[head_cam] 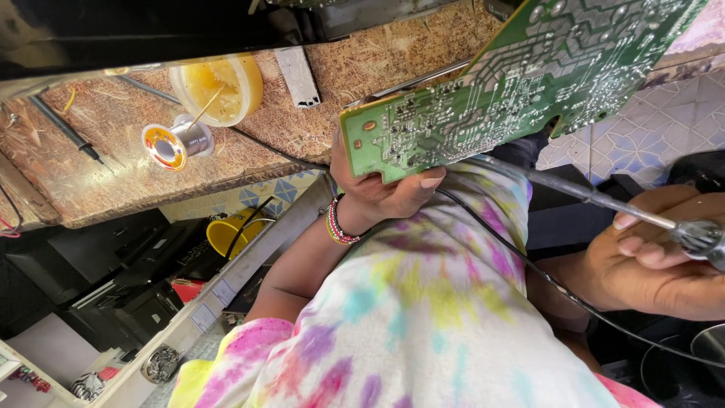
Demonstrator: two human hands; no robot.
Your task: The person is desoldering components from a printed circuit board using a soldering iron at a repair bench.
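Hands at work — left hand grips circuit board, right hand soldering iron.

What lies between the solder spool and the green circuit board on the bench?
In the head view, between solder spool and circuit board: a yellow flux tub, a small grey comb-like strip and bare wooden bench.

Bare bench beside solder spool

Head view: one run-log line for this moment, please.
left hand: grips circuit board edge | right hand: holds soldering iron, tip near board | solder spool: on bench
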